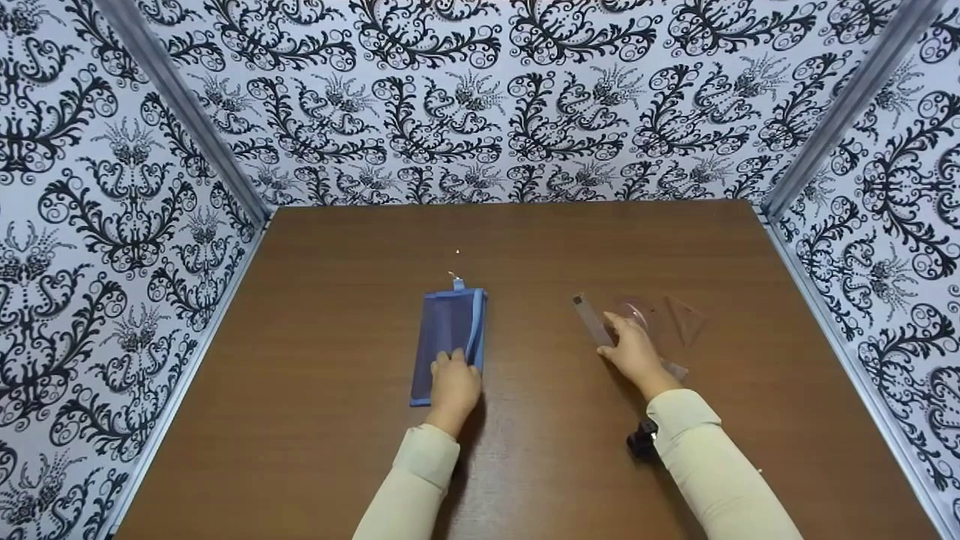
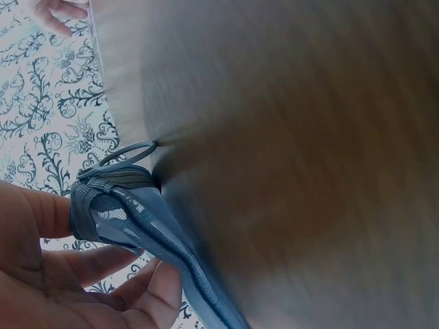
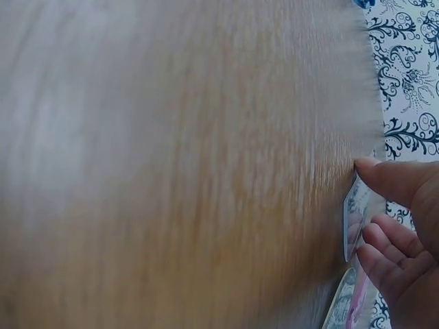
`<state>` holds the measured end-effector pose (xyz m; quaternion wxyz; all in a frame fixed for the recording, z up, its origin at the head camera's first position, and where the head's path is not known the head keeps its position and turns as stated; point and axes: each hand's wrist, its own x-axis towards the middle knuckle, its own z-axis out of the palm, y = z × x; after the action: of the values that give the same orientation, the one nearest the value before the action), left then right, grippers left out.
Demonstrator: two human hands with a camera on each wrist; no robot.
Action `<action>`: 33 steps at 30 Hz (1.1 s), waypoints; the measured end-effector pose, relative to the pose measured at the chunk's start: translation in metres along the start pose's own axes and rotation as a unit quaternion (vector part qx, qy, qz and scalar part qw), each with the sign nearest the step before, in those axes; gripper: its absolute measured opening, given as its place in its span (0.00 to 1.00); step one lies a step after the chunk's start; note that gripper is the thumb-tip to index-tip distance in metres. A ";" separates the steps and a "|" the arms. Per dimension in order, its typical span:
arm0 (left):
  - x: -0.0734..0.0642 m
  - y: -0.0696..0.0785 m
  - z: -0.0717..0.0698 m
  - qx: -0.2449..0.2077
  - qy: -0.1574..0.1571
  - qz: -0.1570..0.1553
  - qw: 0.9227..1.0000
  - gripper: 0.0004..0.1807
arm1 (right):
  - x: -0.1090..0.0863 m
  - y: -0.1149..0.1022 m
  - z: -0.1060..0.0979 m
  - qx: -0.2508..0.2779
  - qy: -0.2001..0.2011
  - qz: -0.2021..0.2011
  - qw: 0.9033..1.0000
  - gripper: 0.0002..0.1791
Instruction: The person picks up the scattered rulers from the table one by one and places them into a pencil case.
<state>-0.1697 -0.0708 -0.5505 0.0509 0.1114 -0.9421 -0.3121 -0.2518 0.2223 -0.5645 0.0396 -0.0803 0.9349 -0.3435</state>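
A blue mesh zip pouch (image 1: pixel 442 330) lies on the table, its long zipped side gaping a little. My left hand (image 1: pixel 455 382) grips that side near its close end; in the left wrist view the pouch edge (image 2: pixel 164 240) sits between thumb and fingers. To the right, my right hand (image 1: pixel 634 352) pinches a clear plastic ruler (image 1: pixel 591 319), thumb on one long edge and fingertips at the other. The hand covers the ruler's middle. In the right wrist view the ruler (image 3: pixel 353 212) stands tilted against the tabletop.
Just beyond the right hand lie a clear pinkish protractor (image 1: pixel 636 309) and a clear set square (image 1: pixel 684 319). A small tab (image 1: pixel 458 284) sticks out from the pouch's far end. Patterned walls (image 1: pixel 480 97) enclose the brown table (image 1: pixel 337 247) at the back and sides.
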 end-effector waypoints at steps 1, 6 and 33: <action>0.000 0.000 0.000 0.001 0.000 0.001 1.000 0.19 | 0.000 0.000 0.000 0.000 0.003 0.000 1.000 0.39; 0.001 -0.001 0.000 0.001 -0.002 -0.001 1.000 0.19 | 0.002 0.000 0.002 0.011 0.011 0.007 1.000 0.38; 0.005 -0.002 0.001 0.012 -0.019 -0.011 1.000 0.21 | -0.001 -0.011 0.005 0.013 0.045 0.078 0.996 0.30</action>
<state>-0.1741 -0.0730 -0.5527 0.0281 0.1166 -0.9454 -0.3031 -0.2491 0.2110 -0.5613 0.0253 0.0087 0.9347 -0.3545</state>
